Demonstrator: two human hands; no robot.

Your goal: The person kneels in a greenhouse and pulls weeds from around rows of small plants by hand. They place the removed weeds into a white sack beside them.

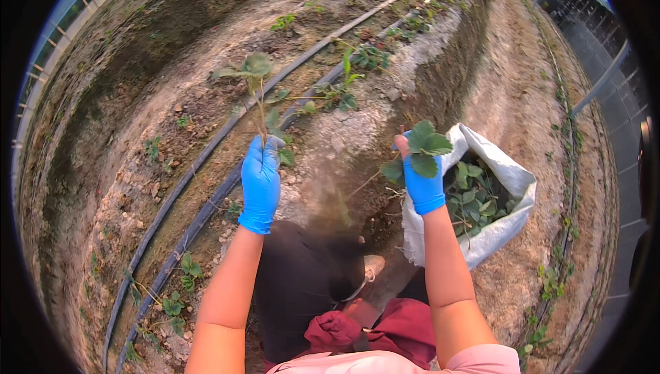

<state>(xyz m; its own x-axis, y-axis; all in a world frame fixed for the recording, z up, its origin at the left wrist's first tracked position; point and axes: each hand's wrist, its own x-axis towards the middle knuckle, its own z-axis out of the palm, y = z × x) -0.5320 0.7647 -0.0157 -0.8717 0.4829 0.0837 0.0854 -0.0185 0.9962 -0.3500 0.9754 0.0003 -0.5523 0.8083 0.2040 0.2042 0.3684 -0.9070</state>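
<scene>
My left hand (261, 180), in a blue glove, pinches the stems of a strawberry seedling (253, 67) above the soil bed. Its leaves stand up and away from me. In my right hand (424, 183), also gloved in blue, is a second strawberry plant (424, 148), its green leaves draped over the glove and partly hiding the fingers. The glove's thumb area looks torn, with bare skin showing. Beside my right hand stands a white woven sack (521, 188) with its mouth wide. Many leafy strawberry plants (477, 196) lie inside it.
Two dark drip hoses (203, 214) run lengthwise along the raised soil bed (340, 137). Small strawberry plants (172, 304) grow beside them. A sunken soil path (508, 75) lies right of the bed, with a metal post (600, 80) farther right. My shoe (372, 267) shows below.
</scene>
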